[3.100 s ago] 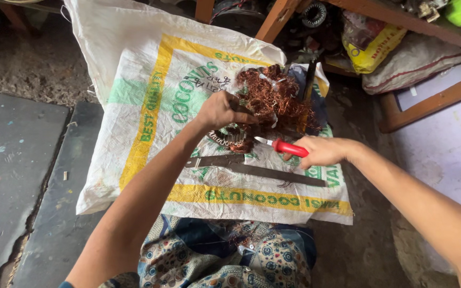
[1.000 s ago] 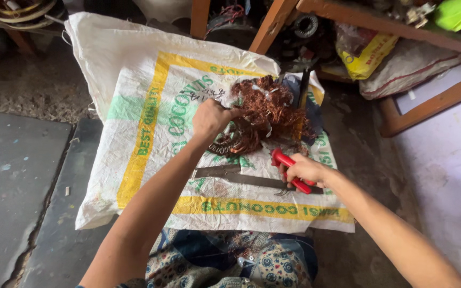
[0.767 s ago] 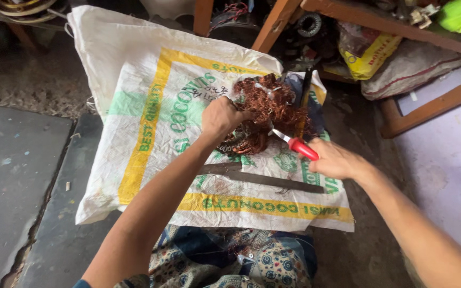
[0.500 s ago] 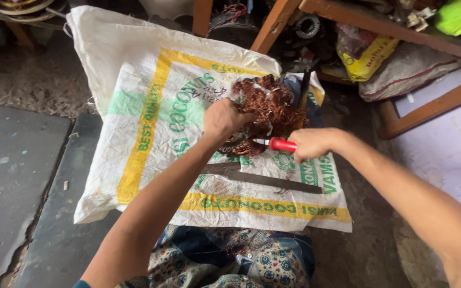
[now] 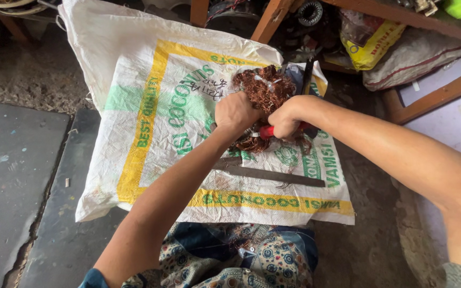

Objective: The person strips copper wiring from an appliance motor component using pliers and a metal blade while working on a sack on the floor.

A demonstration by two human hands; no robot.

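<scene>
A tangled bundle of copper-coloured wire windings (image 5: 262, 93) lies on a white woven sack (image 5: 150, 106) with yellow and green print, spread on the floor. My left hand (image 5: 234, 112) is clenched on the near side of the bundle. My right hand (image 5: 288, 118) grips a red-handled tool (image 5: 266, 132), its tip pushed into the wire just below my left hand. A long flat metal file (image 5: 273, 175) lies on the sack just in front of both hands, untouched.
Wooden frame legs (image 5: 273, 18) and dark metal parts (image 5: 309, 10) stand behind the sack. A yellow bag (image 5: 372, 42) and a grey sack (image 5: 417, 58) lie at the back right. Grey floor slabs (image 5: 12, 176) run along the left. Patterned cloth (image 5: 246, 261) covers my lap.
My right hand has moved in from the right with the red-handled tool, and now sits tight against my left hand at the wire bundle. The file has stayed put.
</scene>
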